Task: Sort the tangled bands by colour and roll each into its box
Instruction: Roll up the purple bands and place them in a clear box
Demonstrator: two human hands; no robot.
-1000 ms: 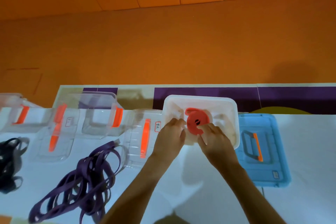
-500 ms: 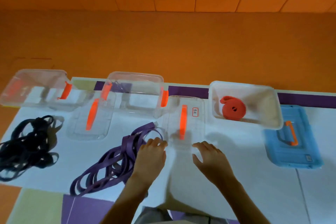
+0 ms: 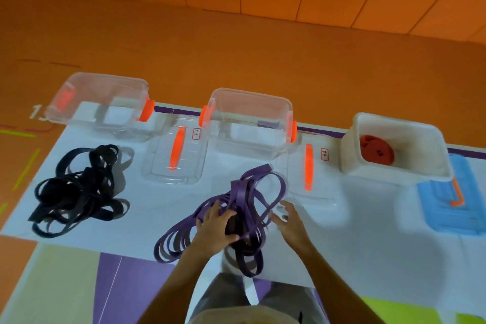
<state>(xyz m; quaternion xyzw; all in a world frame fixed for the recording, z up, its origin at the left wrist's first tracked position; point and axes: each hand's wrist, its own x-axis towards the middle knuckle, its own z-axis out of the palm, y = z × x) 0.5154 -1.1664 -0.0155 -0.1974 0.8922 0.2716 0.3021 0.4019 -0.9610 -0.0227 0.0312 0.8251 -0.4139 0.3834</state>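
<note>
A tangle of purple bands (image 3: 244, 200) lies at the front middle of the white table. My left hand (image 3: 215, 226) grips a bunch of its loops from the left. My right hand (image 3: 288, 221) hovers at the tangle's right side, fingers spread, touching a loop at most. A black tangle of bands (image 3: 76, 189) sits at the left. A rolled red band (image 3: 376, 150) lies inside the white box (image 3: 431, 166) at the right. Two clear boxes (image 3: 105, 102) (image 3: 252, 118) with orange latches stand at the back.
Two clear lids with orange handles (image 3: 175, 155) (image 3: 310, 166) lie flat between the boxes. A blue lid (image 3: 447, 205) rests at the far right. The table's front edge (image 3: 79, 243) runs close to my body, with a coloured floor mat below.
Both hands left the red roll in the white box and came back left to the purple tangle. My left hand has taken hold of it. The view shifted left.
</note>
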